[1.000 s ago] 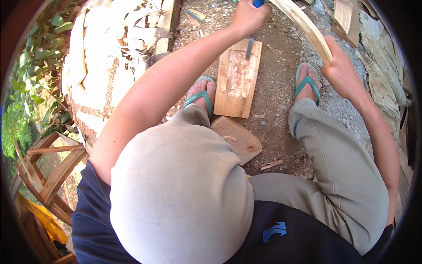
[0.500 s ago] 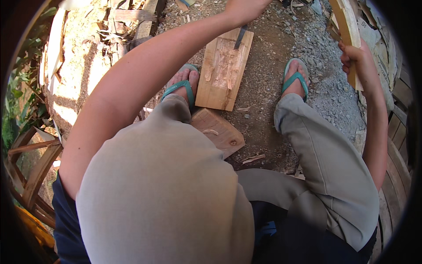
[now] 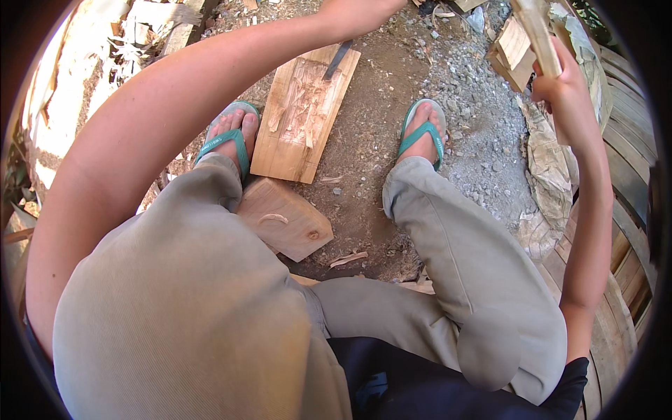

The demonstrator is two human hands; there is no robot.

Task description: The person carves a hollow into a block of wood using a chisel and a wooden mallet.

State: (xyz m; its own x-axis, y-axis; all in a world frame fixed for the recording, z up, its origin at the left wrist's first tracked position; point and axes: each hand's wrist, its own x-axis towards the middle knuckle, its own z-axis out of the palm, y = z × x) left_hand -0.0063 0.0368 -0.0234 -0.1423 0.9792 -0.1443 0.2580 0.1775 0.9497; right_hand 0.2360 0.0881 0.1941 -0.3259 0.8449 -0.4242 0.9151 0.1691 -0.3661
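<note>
My left hand (image 3: 364, 12) is at the top edge, its fingers partly cut off there, closed on a flat dark chisel (image 3: 337, 61). The chisel's lower end rests on a pale wooden block (image 3: 283, 155), inside a rough, chipped hollow. The block lies tilted on the ground beside my left foot. At the upper right, my right hand (image 3: 565, 87) grips a thick pale wooden stick (image 3: 537, 35), raised off the ground. The stick's far end runs out of view. Loose chips (image 3: 308, 105) lie in the hollow.
A second wooden block (image 3: 287, 220) with a knot lies near my left leg. My sandalled feet flank the work. Grey gravel (image 3: 483, 154), crumpled paper (image 3: 549, 161) and a cut block (image 3: 511, 56) are on the right. Curved slats (image 3: 609, 329) line the right edge.
The view has shifted, so the block and feet appear further left. The stick in my right hand has tilted and swung, showing less of its length. The chisel stays on the block.
</note>
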